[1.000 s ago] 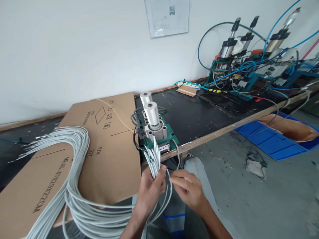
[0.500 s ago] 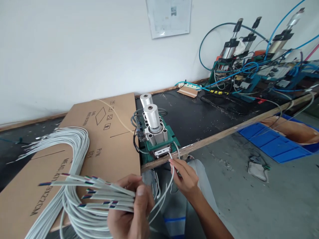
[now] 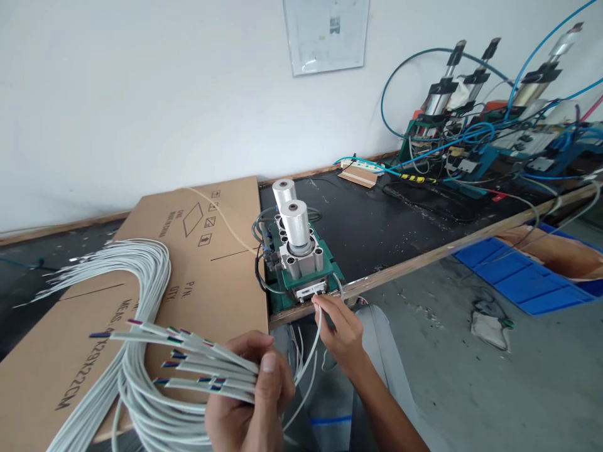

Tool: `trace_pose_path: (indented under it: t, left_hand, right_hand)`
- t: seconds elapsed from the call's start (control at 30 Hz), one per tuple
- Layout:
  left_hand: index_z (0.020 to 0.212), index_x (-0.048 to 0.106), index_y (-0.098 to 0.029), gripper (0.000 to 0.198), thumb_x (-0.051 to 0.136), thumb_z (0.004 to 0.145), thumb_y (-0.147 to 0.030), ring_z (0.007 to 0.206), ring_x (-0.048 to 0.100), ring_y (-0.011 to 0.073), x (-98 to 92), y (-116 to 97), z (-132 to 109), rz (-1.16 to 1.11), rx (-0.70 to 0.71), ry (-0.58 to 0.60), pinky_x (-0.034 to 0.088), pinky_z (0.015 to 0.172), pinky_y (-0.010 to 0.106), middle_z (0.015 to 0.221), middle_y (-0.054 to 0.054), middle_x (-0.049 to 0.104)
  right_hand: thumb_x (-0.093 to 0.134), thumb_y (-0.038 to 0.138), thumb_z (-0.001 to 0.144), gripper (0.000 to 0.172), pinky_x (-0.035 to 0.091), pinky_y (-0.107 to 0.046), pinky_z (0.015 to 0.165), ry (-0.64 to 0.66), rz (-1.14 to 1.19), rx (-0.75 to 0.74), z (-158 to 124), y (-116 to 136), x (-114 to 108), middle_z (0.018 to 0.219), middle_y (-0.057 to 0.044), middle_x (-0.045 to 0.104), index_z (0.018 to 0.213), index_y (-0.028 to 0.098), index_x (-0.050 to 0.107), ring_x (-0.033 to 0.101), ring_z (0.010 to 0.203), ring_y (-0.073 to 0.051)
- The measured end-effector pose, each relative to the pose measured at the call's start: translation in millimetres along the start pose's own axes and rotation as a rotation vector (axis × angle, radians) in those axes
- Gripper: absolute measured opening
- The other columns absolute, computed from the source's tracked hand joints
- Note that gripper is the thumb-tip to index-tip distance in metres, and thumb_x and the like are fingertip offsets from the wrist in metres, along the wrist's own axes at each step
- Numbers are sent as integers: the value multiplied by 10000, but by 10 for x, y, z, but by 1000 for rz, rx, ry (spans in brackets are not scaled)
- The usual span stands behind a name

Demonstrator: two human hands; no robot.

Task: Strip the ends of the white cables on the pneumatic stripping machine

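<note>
My left hand (image 3: pixel 257 395) is closed around a bundle of white cables (image 3: pixel 211 361). Their cut ends fan out to the left, showing short coloured wires. Between the thumb and fingers of my right hand (image 3: pixel 339 329) is a single white cable (image 3: pixel 315 345), pinched near its end. That end is at the front slot of a small pneumatic machine (image 3: pixel 301 263) with two knurled silver knobs; the tip itself is hidden by my fingers. A larger bundle of white cables (image 3: pixel 151 282) lies curved over the cardboard to the left.
Flattened cardboard (image 3: pixel 226 251) covers the left of the black bench (image 3: pixel 358 220). Several pneumatic presses (image 3: pixel 443 94) with blue hoses stand at the back right. A power strip (image 3: pixel 362 166) lies by the wall. On the floor is a blue bin (image 3: pixel 527 276).
My right hand has shifted slightly left and up, bringing the cable end to the machine's front slot. My left hand still holds the bundle. The view has moved a little.
</note>
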State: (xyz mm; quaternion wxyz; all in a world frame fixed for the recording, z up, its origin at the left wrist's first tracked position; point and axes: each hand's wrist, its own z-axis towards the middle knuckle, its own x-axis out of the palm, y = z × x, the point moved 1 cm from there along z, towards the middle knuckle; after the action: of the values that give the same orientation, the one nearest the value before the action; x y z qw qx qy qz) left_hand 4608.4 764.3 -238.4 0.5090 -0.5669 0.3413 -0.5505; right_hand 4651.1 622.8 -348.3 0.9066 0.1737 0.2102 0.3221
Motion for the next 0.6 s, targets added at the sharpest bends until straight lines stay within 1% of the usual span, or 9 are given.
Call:
trace_pose_path:
  t: [0.07, 0.1, 0.2, 0.33, 0.43, 0.47, 0.6]
  left_hand:
    - [920, 661, -210, 184, 762, 885, -360, 367, 397, 59, 20, -18, -23, 1, -6, -54, 306, 404, 162, 472, -81, 493]
    - [922, 662, -209, 185, 762, 885, -360, 370, 396, 58, 26, -22, -31, -1, -7, -63, 307, 407, 162, 473, -81, 491]
    - [930, 665, -209, 192, 765, 885, -367, 359, 413, 67, 7, -3, -35, -1, -3, 9, 332, 398, 173, 469, -80, 495]
    - [938, 662, -199, 186, 757, 892, -353, 366, 436, 72, -79, 62, -23, 12, -30, 19, 346, 393, 175, 491, -73, 511]
    - [941, 656, -196, 186, 754, 891, -346, 368, 441, 76, -103, 90, -16, -9, -48, 69, 368, 390, 185, 499, -75, 498]
    - [937, 654, -195, 191, 758, 888, -348, 369, 437, 75, -97, 92, -16, -14, -54, 75, 369, 389, 184, 500, -79, 487]
    - [935, 659, -189, 242, 787, 864, -382, 410, 401, 47, -27, 66, -28, -29, -84, 33, 345, 414, 149, 533, -86, 449]
  right_hand:
    - [571, 27, 958, 395, 680, -309, 797, 8, 12, 5, -7, -7, 8, 998, -109, 798, 1288, 210, 685, 783, 904, -212]
    - [572, 29, 959, 390, 680, -310, 795, 8, 13, 5, -10, -11, 9, 998, -108, 797, 1285, 211, 685, 783, 901, -212]
    - [592, 17, 951, 359, 675, -305, 798, -2, -2, 0, -20, -22, 9, 985, -108, 795, 1244, 197, 692, 781, 891, -207]
    - [621, 0, 937, 321, 669, -297, 809, -8, -21, -20, -40, -32, 17, 979, -116, 793, 1201, 167, 698, 778, 897, -204]
    - [615, 1, 942, 313, 665, -292, 807, -12, -20, -15, -51, -34, 30, 985, -117, 790, 1197, 163, 700, 775, 902, -202]
    - [610, 0, 944, 313, 663, -292, 808, -14, -16, -10, -50, -34, 35, 986, -117, 788, 1194, 164, 700, 774, 901, -201]
    - [601, -1, 943, 302, 660, -300, 798, -26, -4, 4, -36, -28, 40, 969, -112, 783, 1168, 173, 704, 769, 883, -200]
